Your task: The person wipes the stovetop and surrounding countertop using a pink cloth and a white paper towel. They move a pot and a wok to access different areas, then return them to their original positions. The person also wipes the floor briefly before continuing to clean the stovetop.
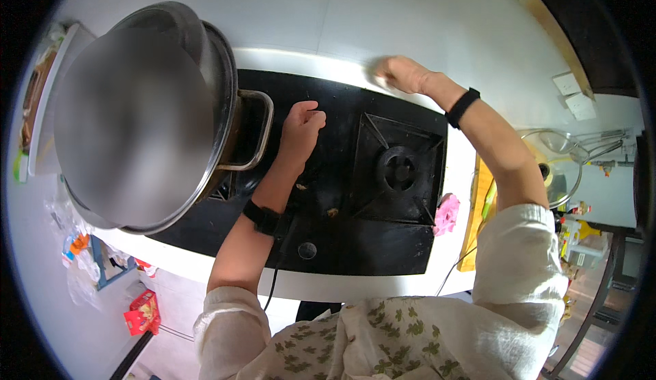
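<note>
My left hand (302, 128) hovers over the black glass gas hob (328, 175), its fingers curled in and nothing visible in them. Just left of it is the metal loop handle of a large stockpot (269, 129), whose face is mostly blurred out. My right hand (405, 74) is in a fist at the white ledge behind the hob, against the wall. Something pale shows beneath its blurred fingers, but I cannot make out what. Food scraps (332, 212) lie on the hob, left of the square pan support (400, 170).
A crumpled pink cloth (447, 215) lies at the hob's right edge. Beyond it are a wooden board (470, 241) and a glass lid (571, 175). A control knob (307, 250) sits near the front. Plastic bags hang at the left; a red box (143, 314) is below.
</note>
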`<state>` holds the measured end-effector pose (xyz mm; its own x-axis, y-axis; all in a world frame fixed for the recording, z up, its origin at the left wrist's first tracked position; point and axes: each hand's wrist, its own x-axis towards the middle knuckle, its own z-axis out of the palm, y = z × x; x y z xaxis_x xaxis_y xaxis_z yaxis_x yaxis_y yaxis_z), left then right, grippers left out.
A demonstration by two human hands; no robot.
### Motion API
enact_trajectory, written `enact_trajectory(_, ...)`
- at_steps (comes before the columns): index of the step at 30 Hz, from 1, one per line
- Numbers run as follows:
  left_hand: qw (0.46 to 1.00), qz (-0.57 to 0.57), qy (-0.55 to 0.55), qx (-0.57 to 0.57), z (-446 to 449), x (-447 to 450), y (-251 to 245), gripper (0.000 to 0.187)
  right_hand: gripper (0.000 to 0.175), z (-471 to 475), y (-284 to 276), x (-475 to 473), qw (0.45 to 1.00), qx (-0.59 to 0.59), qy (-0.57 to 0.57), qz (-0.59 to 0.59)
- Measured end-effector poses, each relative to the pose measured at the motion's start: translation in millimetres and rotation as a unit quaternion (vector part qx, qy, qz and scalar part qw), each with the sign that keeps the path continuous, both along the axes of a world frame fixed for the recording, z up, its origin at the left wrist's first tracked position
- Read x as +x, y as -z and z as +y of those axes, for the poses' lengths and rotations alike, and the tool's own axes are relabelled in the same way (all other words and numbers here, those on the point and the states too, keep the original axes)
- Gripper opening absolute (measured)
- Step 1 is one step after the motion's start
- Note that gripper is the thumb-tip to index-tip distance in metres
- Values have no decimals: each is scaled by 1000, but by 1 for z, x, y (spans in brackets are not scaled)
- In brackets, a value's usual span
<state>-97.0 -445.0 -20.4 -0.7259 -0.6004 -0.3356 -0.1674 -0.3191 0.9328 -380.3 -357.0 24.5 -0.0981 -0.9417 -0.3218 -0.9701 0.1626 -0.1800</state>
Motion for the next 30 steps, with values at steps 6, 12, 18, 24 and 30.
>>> enact_trajectory(6,999,24,-18,-11,-8,-2,-13,44,26,-96,-119,44,825,-494,-157,224)
enact_trajectory(12,999,8,-26,22,-3,-3,-6,41,26,-79,7,45,968,-199,3,154)
enact_trajectory(18,998,52,-21,2,2,-4,-11,39,20,-84,-15,20,961,-126,-108,219)
enact_trajectory(24,1000,28,-13,1,2,-17,-11,41,14,-91,-2,23,932,-204,-171,247)
enact_trajectory(30,1000,24,-8,-14,-1,-21,-5,42,20,1,64,-18,976,-18,-33,216)
